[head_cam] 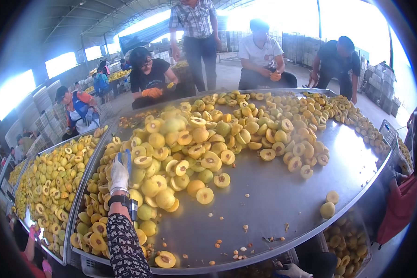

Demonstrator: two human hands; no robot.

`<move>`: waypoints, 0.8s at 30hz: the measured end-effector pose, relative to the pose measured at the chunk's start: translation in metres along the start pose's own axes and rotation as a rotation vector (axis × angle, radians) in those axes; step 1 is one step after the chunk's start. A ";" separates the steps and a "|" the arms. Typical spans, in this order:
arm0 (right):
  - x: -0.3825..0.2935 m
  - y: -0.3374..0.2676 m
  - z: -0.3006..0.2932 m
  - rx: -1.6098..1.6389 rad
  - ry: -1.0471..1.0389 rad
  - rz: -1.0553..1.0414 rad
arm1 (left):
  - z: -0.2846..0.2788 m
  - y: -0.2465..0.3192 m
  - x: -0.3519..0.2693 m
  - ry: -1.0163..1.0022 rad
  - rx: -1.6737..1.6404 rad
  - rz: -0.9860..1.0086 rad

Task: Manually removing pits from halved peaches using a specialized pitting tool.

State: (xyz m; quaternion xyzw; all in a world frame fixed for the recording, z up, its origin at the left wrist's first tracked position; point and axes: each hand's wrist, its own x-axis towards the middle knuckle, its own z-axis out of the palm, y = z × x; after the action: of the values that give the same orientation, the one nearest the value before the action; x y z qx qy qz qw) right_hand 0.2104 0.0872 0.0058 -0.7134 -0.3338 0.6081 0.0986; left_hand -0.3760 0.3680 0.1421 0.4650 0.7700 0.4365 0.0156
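Observation:
My left hand (120, 172), in a white and blue work glove with a strapped device at the wrist, reaches into a heap of halved yellow stone fruit (199, 133) on a metal table (264, 194). Its fingers are among the fruit at the heap's left side; whether they grip a piece cannot be told. At the bottom edge, below the table's rim, a similar gloved hand (293, 271), seemingly my right hand, is partly cut off, and its hold is hidden. Many cut faces show brown hollows. Small pits or kernels (239, 257) and one fruit half (165, 259) lie by the near rim.
Another fruit-laden table (52, 177) adjoins on the left. A crate of fruit (347, 239) stands below the right rim. Two fruits (327, 210) lie near that rim. Several people are around the far side; one person in red (398, 208) is at the right.

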 end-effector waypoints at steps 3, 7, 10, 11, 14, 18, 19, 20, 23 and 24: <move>0.022 0.024 -0.003 -0.169 -0.118 -0.155 | 0.019 0.000 0.029 0.077 0.099 -0.026; 0.047 0.034 0.013 -0.140 -0.065 -0.303 | 0.014 0.018 0.044 -0.037 0.037 -0.144; 0.059 0.035 0.020 -0.172 -0.068 -0.333 | 0.004 0.005 0.051 -0.120 0.099 -0.119; 0.067 0.040 0.020 -0.202 -0.068 -0.358 | 0.007 -0.001 0.050 -0.129 0.140 -0.106; 0.045 0.011 0.020 -0.323 -0.068 -0.332 | 0.006 -0.012 0.041 -0.147 0.119 -0.043; 0.086 0.065 0.021 -0.465 -0.078 -0.589 | 0.010 0.006 0.013 -0.201 0.098 -0.032; 0.069 0.050 0.025 -0.463 -0.076 -0.593 | 0.013 0.007 0.008 -0.211 0.086 -0.058; 0.050 0.033 0.029 -0.354 -0.095 -0.440 | 0.014 0.006 0.006 -0.224 0.106 -0.047; 0.044 0.045 0.037 -0.214 -0.105 -0.357 | 0.018 0.017 -0.012 -0.287 0.136 -0.076; 0.054 0.060 0.039 -0.192 -0.097 -0.432 | 0.016 0.029 -0.024 -0.343 0.127 -0.076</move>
State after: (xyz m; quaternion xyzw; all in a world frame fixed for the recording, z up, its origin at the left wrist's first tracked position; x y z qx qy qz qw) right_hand 0.1977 0.0634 -0.0792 -0.6015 -0.5394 0.5719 0.1419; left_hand -0.3355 0.3660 0.1429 0.5031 0.7993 0.3002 0.1339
